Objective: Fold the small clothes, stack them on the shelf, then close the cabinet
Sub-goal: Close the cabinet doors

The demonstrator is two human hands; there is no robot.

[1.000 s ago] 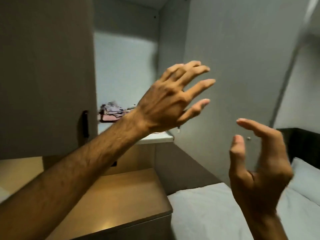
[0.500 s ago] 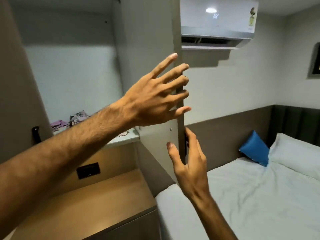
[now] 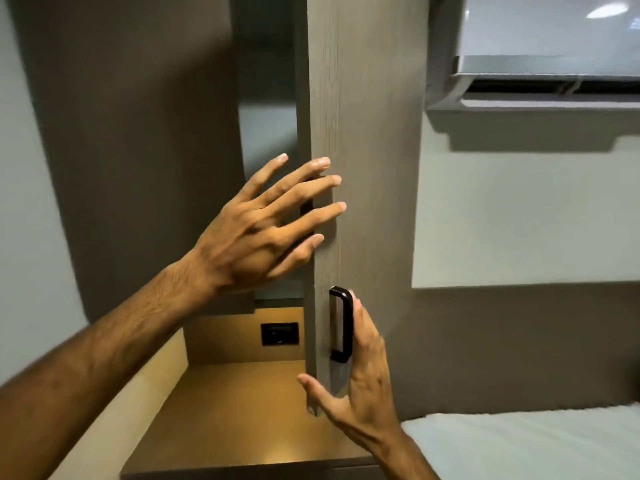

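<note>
Head cam looking up at tall grey wood-grain cabinet door [image 3: 363, 133], swung most of the way across with just a narrow gap of the cabinet's inside [image 3: 268, 133] showing at its left edge. Left hand [image 3: 256, 237] flat and spread wide, fingertips [image 3: 341, 206] resting on the door's front face near that edge, gripping nothing. Right hand [image 3: 363, 372] lower down by the black U-shaped pull handle [image 3: 342, 323], fingers straight and loose alongside it rather than curled around, thumb sticking out left under the door's bottom corner; can't tell if the fingers actually touch the handle or just the panel beside it. Small clothes and shelf hidden behind the door, so no way to see them. Below: warm-lit wooden countertop [image 3: 235, 410] with a dark wall socket plate [image 3: 279, 333] at the back. White wall-mounted air conditioner [image 3: 540, 46] top right, white bed sheet [image 3: 536, 445] bottom right.
</note>
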